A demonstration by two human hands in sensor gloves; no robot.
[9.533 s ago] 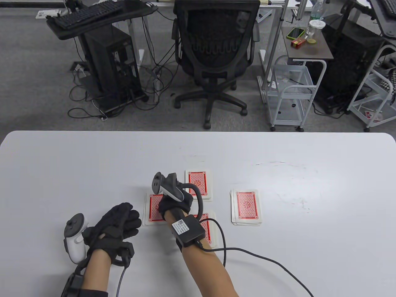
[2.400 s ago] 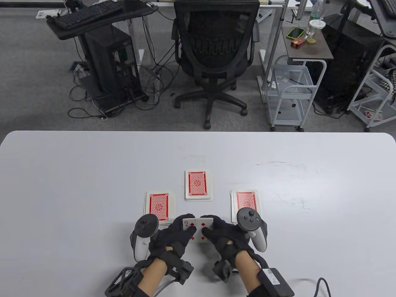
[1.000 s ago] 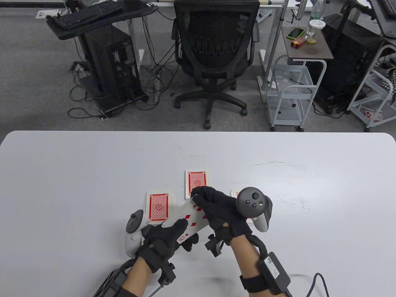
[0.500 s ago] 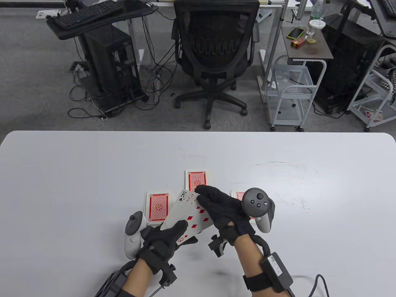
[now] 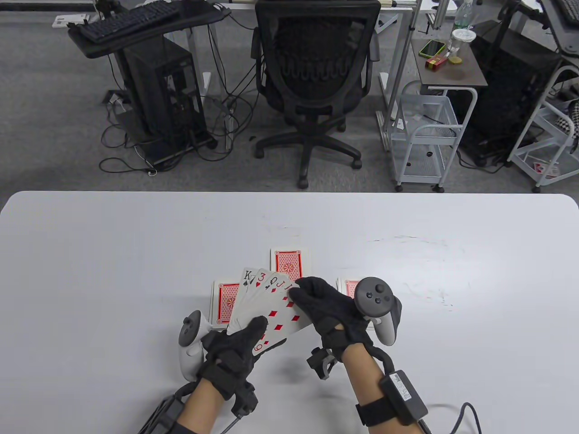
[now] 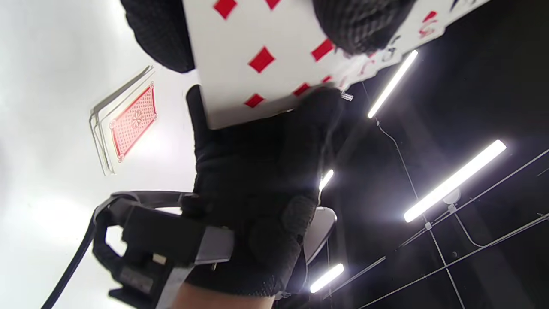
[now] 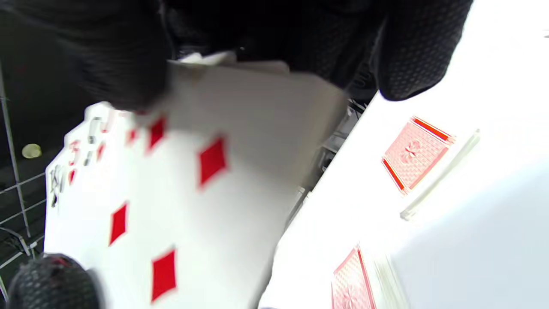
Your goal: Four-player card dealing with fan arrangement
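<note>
A fan of face-up cards (image 5: pixel 270 302) is held above the table, showing a king, a three, a queen, a jack and a nine of diamonds in front. My left hand (image 5: pixel 235 350) grips the fan's lower corner, thumb on the front card. My right hand (image 5: pixel 325 307) holds the fan's right top edge with its fingertips. The fan also shows in the left wrist view (image 6: pixel 274 51) and the right wrist view (image 7: pixel 171 206). Three face-down red-backed piles lie on the table: left (image 5: pixel 224 302), middle (image 5: pixel 291 263), right (image 5: pixel 347 287), partly hidden by the hands.
The white table (image 5: pixel 113 253) stretches wide on both sides of the piles. An office chair (image 5: pixel 312 86), a desk with a keyboard (image 5: pixel 122 20) and a wire cart (image 5: pixel 425 131) stand beyond the far edge.
The cards have spread from a near-closed stack into a wider fan, the king and three sliding out to the left. My left hand shifted slightly left; my right hand stayed at the top edge.
</note>
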